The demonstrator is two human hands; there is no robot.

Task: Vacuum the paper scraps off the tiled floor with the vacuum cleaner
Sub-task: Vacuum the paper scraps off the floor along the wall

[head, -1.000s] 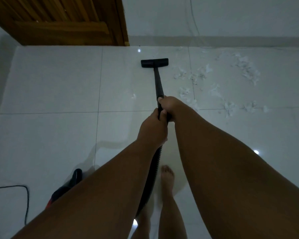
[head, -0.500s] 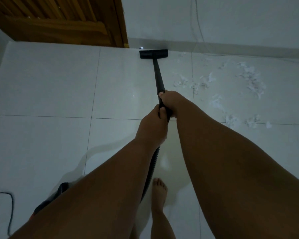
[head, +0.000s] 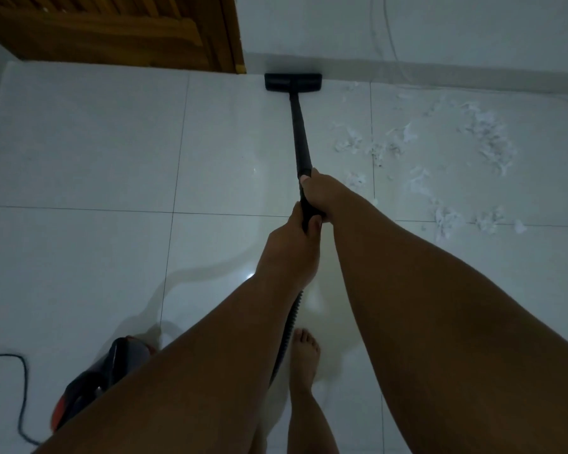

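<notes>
Right hand curled tight round the long black plastic vacuum tube, middle of the frame, far up it for steering. Left hand just below, touching the right one, curled round the same tube to push harder. Both arms out straight, to reach far.

Wide black flat floor head at the top middle, flat on the shiny white tiled floor, right up against the bottom of the white wall, just beside the corner of the brown wooden door.

Torn white paper scraps spread over the upper right, apart from the head, none under it. Likely next: pull back and swing right to get them.

Black ribbed hose down between the arms toward the red and black vacuum body at the lower left, close behind, for slack in the hose. Black cord off the left edge. Bare foot beside the hose, lower middle.
</notes>
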